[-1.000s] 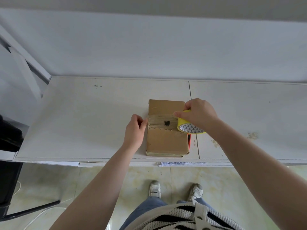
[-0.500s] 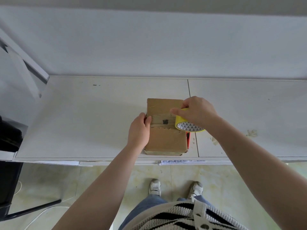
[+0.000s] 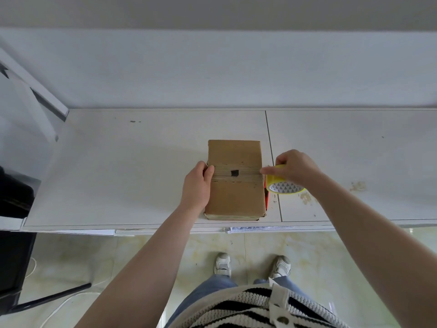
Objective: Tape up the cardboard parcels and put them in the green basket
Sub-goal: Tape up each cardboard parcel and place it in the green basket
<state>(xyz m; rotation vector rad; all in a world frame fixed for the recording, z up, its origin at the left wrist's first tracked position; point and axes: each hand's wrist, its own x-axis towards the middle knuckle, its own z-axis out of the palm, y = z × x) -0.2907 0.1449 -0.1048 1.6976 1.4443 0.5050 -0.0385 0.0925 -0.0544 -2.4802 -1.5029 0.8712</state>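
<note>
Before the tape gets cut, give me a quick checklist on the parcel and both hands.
1. Cardboard parcel flat on the table: ok.
2. Left hand pinning the tape end at the parcel's left edge: ok.
3. Right hand gripping the yellow tape roll: ok.
4. Roll past the parcel's right edge: ok.
5. Tape stuck down across the seam: cannot tell.
6. Green basket in view: not ok.

soft even daylight, faint shadows, wide-angle bending at edges
</note>
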